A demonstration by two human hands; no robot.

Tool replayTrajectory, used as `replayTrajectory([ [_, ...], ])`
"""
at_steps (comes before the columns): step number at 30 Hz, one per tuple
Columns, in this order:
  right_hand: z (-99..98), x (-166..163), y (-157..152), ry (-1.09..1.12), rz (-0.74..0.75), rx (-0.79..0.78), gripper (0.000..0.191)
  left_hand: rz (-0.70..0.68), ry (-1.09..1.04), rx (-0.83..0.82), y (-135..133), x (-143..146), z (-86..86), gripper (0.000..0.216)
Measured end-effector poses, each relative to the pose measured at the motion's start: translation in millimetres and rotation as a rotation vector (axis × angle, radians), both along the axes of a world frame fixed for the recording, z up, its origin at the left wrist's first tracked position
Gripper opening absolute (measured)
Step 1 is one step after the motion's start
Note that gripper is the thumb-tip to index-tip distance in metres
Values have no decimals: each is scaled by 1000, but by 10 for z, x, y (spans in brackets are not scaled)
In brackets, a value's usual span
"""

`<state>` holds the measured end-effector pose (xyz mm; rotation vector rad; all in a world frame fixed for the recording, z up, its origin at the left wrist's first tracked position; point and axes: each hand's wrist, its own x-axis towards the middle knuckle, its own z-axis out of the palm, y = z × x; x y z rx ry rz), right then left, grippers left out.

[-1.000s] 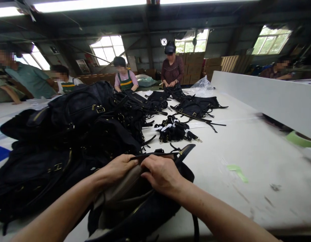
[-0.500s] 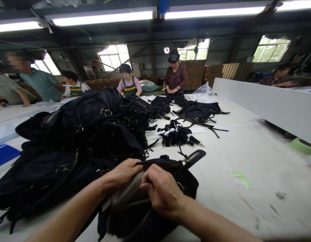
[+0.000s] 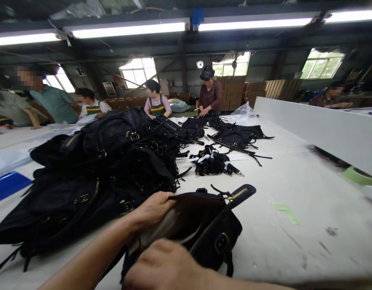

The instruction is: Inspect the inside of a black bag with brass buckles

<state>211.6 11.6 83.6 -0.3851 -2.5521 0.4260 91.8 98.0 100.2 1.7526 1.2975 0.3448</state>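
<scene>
A black bag [image 3: 214,231] with brass fittings lies open at the near edge of the white table [image 3: 294,189]. My left hand [image 3: 152,207] grips the bag's upper rim and holds the mouth apart, showing a tan lining. My right hand [image 3: 166,266] is at the near rim of the bag, low in view; its fingers are curled, and whether they pinch the lining is hidden. A zipper tab with a gold zip [image 3: 240,193] sticks out to the right.
A big heap of black bags [image 3: 98,161] fills the table's left. A bundle of black straps [image 3: 211,160] and more bags [image 3: 237,133] lie farther back. Several people stand at the far and left sides. A green tape scrap [image 3: 287,211] lies to the right.
My right hand has slid from the bag's upper rim down toward me to the near rim. The bag's mouth has spread wider. The left hand keeps its hold.
</scene>
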Motion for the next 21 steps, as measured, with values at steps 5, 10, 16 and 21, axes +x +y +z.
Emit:
replayTrajectory([
  [5,217,627,298,-47,-603,-153,14,-52,-66,-2,-27,40,-9,29],
  [10,133,651,369,-249,-640,-61,15,-66,-67,2,-41,79,18,30],
  [16,5,561,344,-308,-651,-117,11,-57,-48,-20,-97,78,19,32],
  [21,-22,605,401,-272,-653,-162,8,-53,-27,-1,-114,87,5,31],
])
